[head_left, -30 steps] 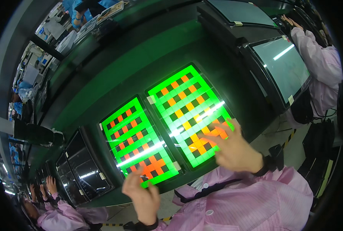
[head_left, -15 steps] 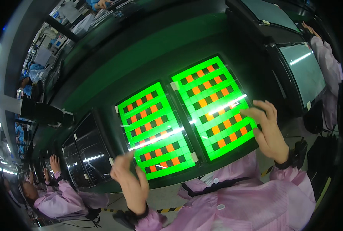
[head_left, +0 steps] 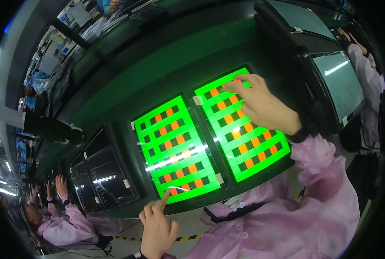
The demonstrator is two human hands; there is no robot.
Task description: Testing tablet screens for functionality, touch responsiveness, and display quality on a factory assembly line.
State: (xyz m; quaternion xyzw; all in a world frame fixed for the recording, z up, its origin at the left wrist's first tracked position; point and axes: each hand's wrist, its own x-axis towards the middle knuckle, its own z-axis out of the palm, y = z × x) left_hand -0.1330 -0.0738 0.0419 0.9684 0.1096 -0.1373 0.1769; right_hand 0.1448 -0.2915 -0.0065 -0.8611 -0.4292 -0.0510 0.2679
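I see dark table [head_left: 162, 73] | right screen [head_left: 246, 140], green-orange-black grid, lies on it | left screen [head_left: 175, 144] just beside | my right hand [head_left: 268, 105] over right screen's upper end, fingers spread | my left hand [head_left: 156, 224] at left screen's lower edge, index extended, thumb apart; contact unclear.

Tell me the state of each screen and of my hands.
Left lit screen: on, green with orange and black squares
Right lit screen: on, same colours, partly covered
Dark screens at the left: black, with reflections
Pale screens at the right: grey; unclear whether lit
Left hand: pointing at the left lit screen's lower left corner
Right hand: over the right lit screen's upper part; contact unclear
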